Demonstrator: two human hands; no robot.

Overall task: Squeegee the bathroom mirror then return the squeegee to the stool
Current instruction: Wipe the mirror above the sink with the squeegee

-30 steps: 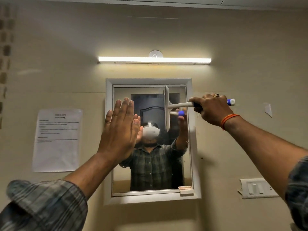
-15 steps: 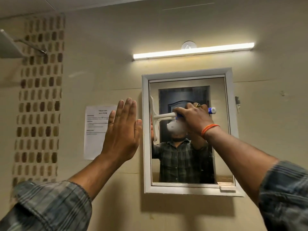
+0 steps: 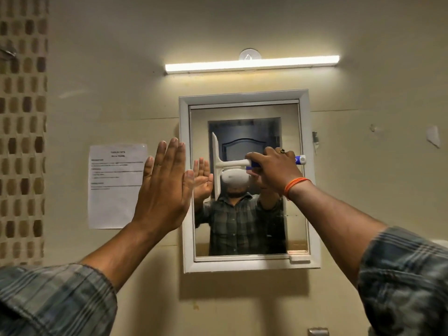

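The wiping step looks under way: the right hand [image 3: 274, 169] grips the squeegee [image 3: 229, 164], its blade upright on the mirror [image 3: 244, 234] at frame centre. The left hand [image 3: 164, 187], fingers straight, is raised flat by the frame's left edge. The next stroke wants steady pressure; a tube light [image 3: 252, 64] glows above on a beige wall, and no stool is visible.

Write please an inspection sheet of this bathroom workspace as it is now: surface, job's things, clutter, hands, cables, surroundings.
Surface: mirror in a white frame, hung on a beige wall; the glass reflects the person.
Job's things: squeegee, white, blade upright at the glass, blue handle end; stool not in view.
Clutter: nothing seen.
Hands: right hand grips the squeegee handle; left hand flat, fingers straight, at the frame's left edge.
Cables: nothing seen.
Surroundings: lit tube light above, paper notice at left, mosaic tile strip far left.
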